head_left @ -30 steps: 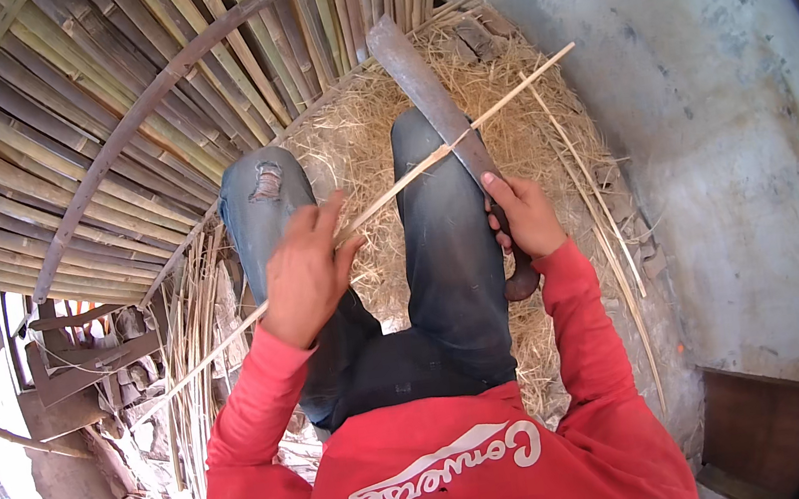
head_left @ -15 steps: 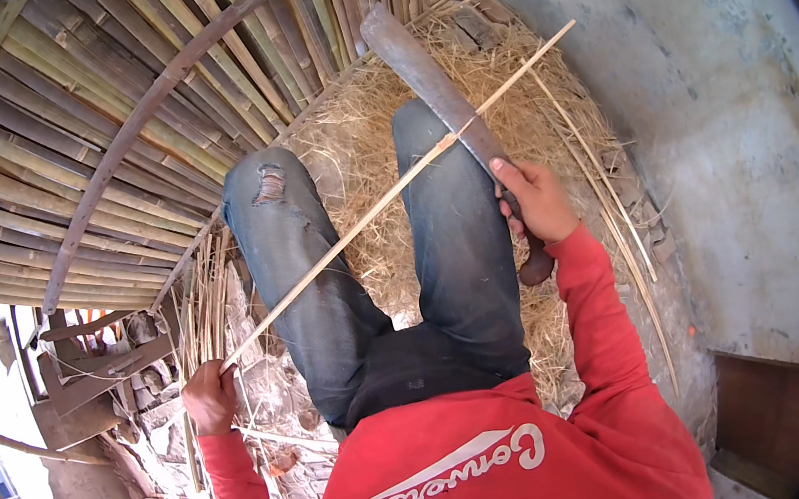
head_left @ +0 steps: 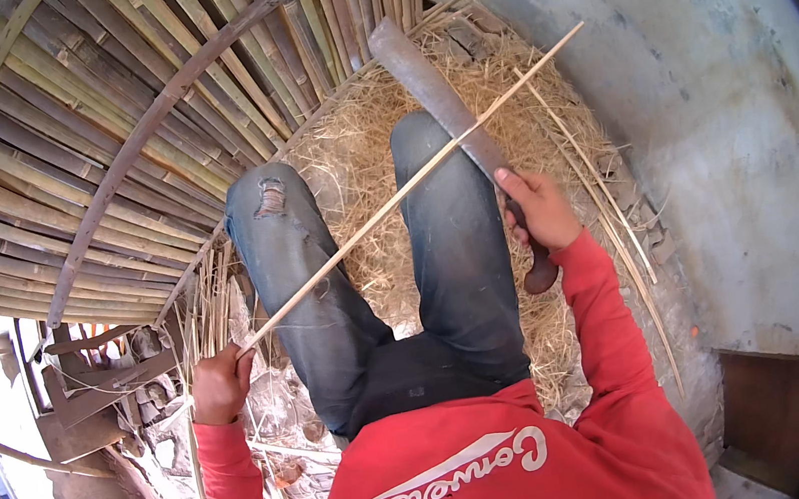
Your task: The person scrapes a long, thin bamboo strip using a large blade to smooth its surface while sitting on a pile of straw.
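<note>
My left hand is closed around the near end of a long, pale bamboo strip. The strip runs up to the right across both my knees, its far end out past the right knee. In my right hand is the dark handle of a machete, whose broad, worn blade points away and to the left. The blade crosses the strip just beyond my right knee and touches it there. Part of the handle is hidden by my fingers; its curved butt shows below them.
Bamboo slat panelling with a curved wooden bar stands at the left. Pale shavings cover the ground between and around my legs. Thin strips lie at the right, beside a bluish plaster wall. More strips stand near my left hand.
My left hand has moved slightly right and upward with the strip's near end. The blade now meets the strip a little farther along toward its far end.
</note>
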The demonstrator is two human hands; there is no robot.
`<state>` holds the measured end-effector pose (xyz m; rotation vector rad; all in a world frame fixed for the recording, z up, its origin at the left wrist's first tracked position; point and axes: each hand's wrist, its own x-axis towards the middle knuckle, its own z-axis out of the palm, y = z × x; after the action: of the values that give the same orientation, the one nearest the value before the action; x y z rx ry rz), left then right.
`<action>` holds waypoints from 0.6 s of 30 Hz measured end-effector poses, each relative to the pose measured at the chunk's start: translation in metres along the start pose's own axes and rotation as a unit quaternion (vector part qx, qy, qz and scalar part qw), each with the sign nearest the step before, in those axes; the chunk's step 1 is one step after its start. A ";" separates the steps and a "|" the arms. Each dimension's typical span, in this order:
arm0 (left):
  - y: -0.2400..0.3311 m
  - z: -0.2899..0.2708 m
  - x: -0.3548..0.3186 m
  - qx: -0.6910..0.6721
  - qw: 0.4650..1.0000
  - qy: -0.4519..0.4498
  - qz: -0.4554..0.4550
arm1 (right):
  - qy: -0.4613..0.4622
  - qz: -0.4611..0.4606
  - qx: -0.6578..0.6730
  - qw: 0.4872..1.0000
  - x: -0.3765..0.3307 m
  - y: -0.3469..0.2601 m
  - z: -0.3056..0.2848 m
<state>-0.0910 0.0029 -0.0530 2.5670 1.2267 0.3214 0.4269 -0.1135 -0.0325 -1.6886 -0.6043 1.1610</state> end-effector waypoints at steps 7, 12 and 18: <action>0.020 -0.009 0.028 -0.027 0.999 -0.016 0.018 | 0.039 -0.014 0.011 0.999 0.008 -0.008 -0.005; 0.015 -0.010 0.025 -0.035 0.999 -0.028 0.003 | -0.032 0.069 0.103 0.992 0.002 -0.019 -0.011; 0.023 -0.015 0.029 -0.054 0.997 -0.059 0.002 | 0.081 -0.028 0.023 0.996 0.016 -0.010 -0.020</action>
<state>-0.0613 0.0143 -0.0294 2.4598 1.1304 0.2274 0.4529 -0.1051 -0.0283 -1.6967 -0.5161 0.9806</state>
